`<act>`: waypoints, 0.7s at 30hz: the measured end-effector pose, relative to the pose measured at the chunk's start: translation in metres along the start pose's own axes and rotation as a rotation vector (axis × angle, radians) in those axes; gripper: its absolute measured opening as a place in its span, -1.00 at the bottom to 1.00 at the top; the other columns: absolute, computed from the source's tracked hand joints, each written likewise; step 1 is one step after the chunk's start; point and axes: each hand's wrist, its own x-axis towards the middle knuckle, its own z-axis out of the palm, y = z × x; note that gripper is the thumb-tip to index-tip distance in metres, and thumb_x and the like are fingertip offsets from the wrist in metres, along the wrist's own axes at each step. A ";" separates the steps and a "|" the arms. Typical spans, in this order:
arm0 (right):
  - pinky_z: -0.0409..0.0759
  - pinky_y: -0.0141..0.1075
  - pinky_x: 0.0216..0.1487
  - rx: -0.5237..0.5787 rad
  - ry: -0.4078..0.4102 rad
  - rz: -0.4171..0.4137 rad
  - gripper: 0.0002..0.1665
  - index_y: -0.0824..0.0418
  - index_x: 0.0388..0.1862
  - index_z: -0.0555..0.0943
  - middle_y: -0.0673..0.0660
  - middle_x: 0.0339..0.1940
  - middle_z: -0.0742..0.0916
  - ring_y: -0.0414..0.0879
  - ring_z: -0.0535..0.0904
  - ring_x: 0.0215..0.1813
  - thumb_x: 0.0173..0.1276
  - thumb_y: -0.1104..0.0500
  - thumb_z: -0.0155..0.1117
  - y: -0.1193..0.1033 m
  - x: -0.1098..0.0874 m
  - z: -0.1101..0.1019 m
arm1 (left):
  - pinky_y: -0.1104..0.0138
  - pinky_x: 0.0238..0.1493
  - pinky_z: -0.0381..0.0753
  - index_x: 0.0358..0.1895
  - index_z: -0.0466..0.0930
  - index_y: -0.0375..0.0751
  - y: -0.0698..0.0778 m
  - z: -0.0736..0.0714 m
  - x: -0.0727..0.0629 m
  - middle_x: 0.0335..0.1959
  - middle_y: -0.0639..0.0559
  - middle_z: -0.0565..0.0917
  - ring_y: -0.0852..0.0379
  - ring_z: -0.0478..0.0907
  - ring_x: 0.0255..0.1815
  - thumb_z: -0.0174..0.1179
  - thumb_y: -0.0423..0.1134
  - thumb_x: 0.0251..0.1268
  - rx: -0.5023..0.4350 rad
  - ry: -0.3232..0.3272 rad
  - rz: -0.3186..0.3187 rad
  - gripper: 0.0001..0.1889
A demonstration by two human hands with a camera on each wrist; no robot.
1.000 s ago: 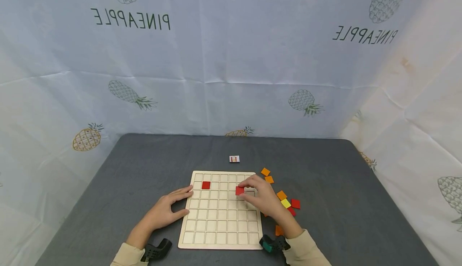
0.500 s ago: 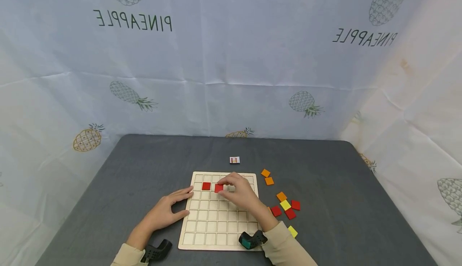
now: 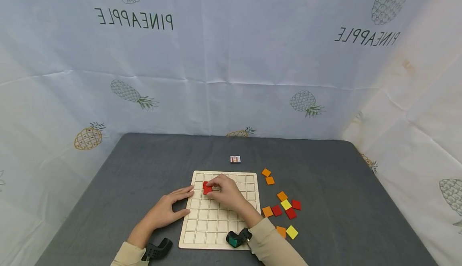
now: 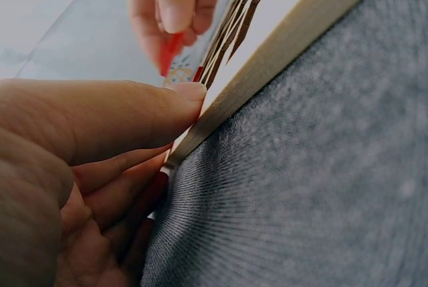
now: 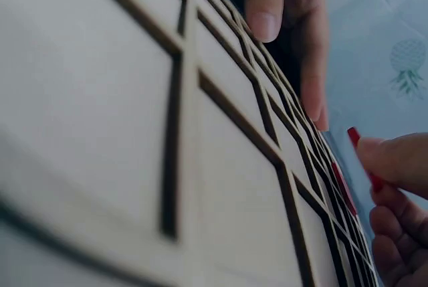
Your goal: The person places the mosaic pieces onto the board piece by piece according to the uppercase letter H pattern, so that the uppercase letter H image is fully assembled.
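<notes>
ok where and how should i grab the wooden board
The board is probably best gripped by its left and right edges, a hand from each side, kept level: it lies flat, edge standing above the table, with a red tile in its grid.

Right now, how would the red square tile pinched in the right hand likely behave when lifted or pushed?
The red square tile is probably stiff: its edge looks straight in the right wrist view. It is likely light, being thin and pinched in the right hand. Flat and square-cornered, it would probably slide rather than roll if pushed.
</notes>
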 end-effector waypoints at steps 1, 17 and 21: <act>0.52 -0.39 -0.09 -0.010 -0.010 0.009 -0.75 0.07 -0.14 0.70 -0.06 -0.19 0.64 -0.18 0.53 -0.15 0.17 0.10 0.41 0.000 0.000 0.001 | -0.05 0.19 0.43 0.25 0.51 -0.09 0.000 0.000 0.000 0.34 0.01 0.43 -0.12 0.35 0.35 0.30 -0.01 0.17 0.003 0.004 0.008 -0.44; 0.53 -0.40 -0.06 -0.141 -0.048 -0.010 -0.79 0.10 -0.18 0.69 -0.05 -0.20 0.61 -0.24 0.49 -0.14 0.17 0.13 0.41 -0.001 0.003 0.011 | -0.07 0.18 0.42 0.26 0.50 -0.07 0.002 0.000 0.000 0.35 0.02 0.42 -0.13 0.34 0.35 0.29 -0.02 0.19 -0.009 -0.002 -0.004 -0.45; 0.52 -0.41 -0.08 -0.152 -0.050 -0.007 -0.77 0.09 -0.17 0.69 -0.05 -0.22 0.59 -0.24 0.47 -0.16 0.17 0.13 0.42 0.000 0.002 0.011 | -0.06 0.18 0.43 0.25 0.51 -0.08 0.001 0.001 0.000 0.35 0.01 0.43 -0.13 0.35 0.35 0.29 -0.03 0.18 -0.006 0.008 0.001 -0.45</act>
